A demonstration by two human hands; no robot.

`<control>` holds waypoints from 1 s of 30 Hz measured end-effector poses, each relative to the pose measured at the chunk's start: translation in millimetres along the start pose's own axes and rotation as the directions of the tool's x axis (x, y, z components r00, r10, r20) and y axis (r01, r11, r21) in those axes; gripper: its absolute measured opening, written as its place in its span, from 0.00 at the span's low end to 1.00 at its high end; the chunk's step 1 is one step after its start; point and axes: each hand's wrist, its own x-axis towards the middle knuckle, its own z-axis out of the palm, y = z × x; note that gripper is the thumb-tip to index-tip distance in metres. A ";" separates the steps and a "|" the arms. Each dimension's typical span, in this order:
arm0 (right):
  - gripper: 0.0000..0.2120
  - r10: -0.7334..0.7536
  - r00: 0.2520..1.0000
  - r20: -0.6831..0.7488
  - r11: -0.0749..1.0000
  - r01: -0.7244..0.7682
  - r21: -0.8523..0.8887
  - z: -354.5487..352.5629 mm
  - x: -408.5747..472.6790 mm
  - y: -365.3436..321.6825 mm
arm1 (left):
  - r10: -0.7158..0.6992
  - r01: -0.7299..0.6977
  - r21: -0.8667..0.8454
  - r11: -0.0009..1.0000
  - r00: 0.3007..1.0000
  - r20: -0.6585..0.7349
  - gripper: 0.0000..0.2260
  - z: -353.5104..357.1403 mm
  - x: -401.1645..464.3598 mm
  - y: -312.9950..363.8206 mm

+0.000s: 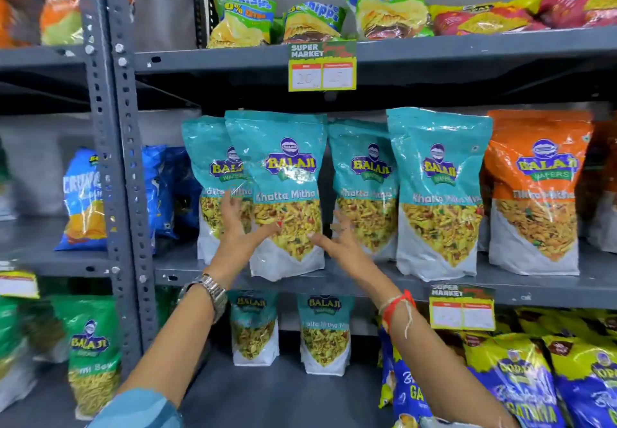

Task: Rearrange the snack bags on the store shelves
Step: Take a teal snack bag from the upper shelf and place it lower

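Several teal Balaji Khatta Mitha bags stand upright on the middle shelf (334, 282). The front teal bag (283, 174) stands at the shelf's edge, overlapping another teal bag (203, 160) behind it on the left. My left hand (238, 232) is spread against the front bag's lower left side, fingers apart, thumb across its clear window. My right hand (337, 239) is spread at the bag's lower right edge, fingertips touching or nearly touching it. Neither hand is closed around the bag. Two more teal bags (364, 180) (437, 187) stand to the right, then an orange Balaji bag (534, 190).
Grey slotted uprights (113, 160) divide the racks on the left. Uncle Chipps bags (243, 20) lie on the top shelf above a price tag (322, 67). Two small teal bags (253, 327) stand on the lower shelf. Blue and yellow bags (521, 381) fill the lower right.
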 end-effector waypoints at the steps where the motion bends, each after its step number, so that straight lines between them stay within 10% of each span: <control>1: 0.39 0.000 1.000 0.018 1.000 0.000 0.012 1.6 1.3 -1.2 | -0.029 0.028 -0.043 0.999 1.000 -0.010 0.45 0.5 0.5 2.6; 13: 0.38 -0.034 0.992 -0.124 0.997 0.026 -0.069 1.1 3.0 -10.1 | -0.106 0.109 -0.023 0.994 0.988 0.107 0.41 27.9 9.9 11.8; 21: 0.58 0.016 0.974 -0.226 0.986 -0.053 -0.158 14.3 -24.3 -36.0 | -0.068 0.090 -0.134 0.987 0.985 0.161 0.36 -5.4 -18.5 14.0; 30: 0.51 0.015 0.986 -0.169 0.975 -0.052 -0.216 53.6 -81.2 -36.4 | -0.076 0.123 -0.197 0.973 0.970 0.230 0.32 -54.4 -72.4 -5.7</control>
